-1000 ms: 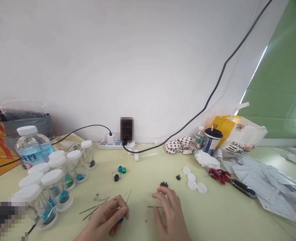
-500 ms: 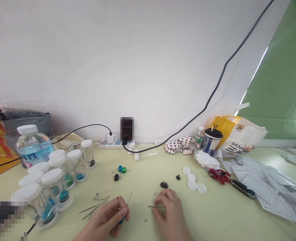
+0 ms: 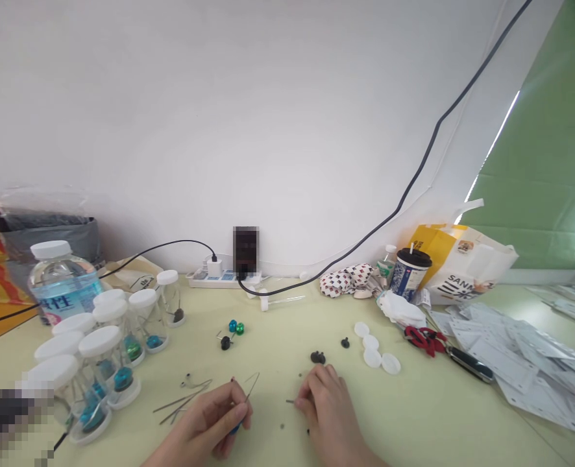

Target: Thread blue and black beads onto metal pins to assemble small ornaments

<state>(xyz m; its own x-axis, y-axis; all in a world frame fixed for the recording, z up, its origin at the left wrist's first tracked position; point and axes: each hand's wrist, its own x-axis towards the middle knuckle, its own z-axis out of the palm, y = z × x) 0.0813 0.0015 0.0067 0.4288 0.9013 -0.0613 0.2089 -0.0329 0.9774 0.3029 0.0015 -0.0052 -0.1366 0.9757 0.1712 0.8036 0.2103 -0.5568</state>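
Pinch work over a crowded tabletop (image 3: 414,415)

Head-cam view, looking down at a pile of tiny parts. Left hand (image 3: 204,415) is closed in a tight pinch on a small blue piece (image 3: 235,429), with a thin wire (image 3: 252,387) sticking up past the fingertips. Can't tell how those two connect, since the fingers cover that bit. Right hand (image 3: 329,412) is pinching as well, on a thin metal rod (image 3: 290,401) that pokes out to the left, with most of it hidden. The hands are near each other but not touching, both close to the near edge.

A few tiny dark bits (image 3: 282,426) lie just beside the right hand, and loose wires (image 3: 183,402) sit left of the left hand. Farther out there's a dark knobby piece (image 3: 318,357), a black stud (image 3: 345,342), four white caps (image 3: 372,350), and blue and green beads (image 3: 235,327) next to a black knob (image 3: 226,342). Over on the left is a cluster of clear jars with white lids (image 3: 103,360), blue and green pieces inside, plus a water bottle (image 3: 61,285). On the right, red-handled scissors (image 3: 426,340) sit beside a pile of paper tags (image 3: 521,363).
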